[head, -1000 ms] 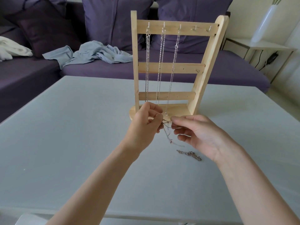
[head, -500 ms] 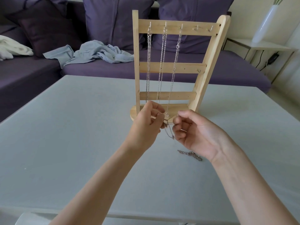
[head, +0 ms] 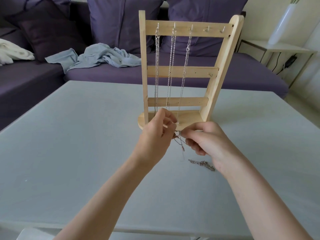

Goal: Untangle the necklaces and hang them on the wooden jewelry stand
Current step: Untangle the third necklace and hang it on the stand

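Three silver chains point(head: 170, 70) are hanging from the first three hooks of the top rail of the wooden jewelry stand point(head: 220, 70), which is standing upright on the pale grey table point(head: 69, 135), and two hooks at the right end of that rail are showing bare. We are holding both hands just in front of the stand's base, close together. Our left hand point(head: 155, 135) is curling its fingers and pinching a thin tangled necklace point(head: 180, 142) at its fingertips, and our right hand point(head: 206, 141) is pinching the same tangle between thumb and forefinger, with the other fingers folded under. Loose strands of that necklace are dangling between the two hands toward the tabletop. Another chain point(head: 201, 164) is lying in a small heap on the table, just beside our right wrist and partly hidden by it. Behind the table a purple sofa point(head: 251, 75) is carrying cushions, a crumpled light blue cloth point(head: 103, 56) and a white blanket point(head: 12, 52), and a white vase point(head: 284, 23) is standing on a side table at the far right
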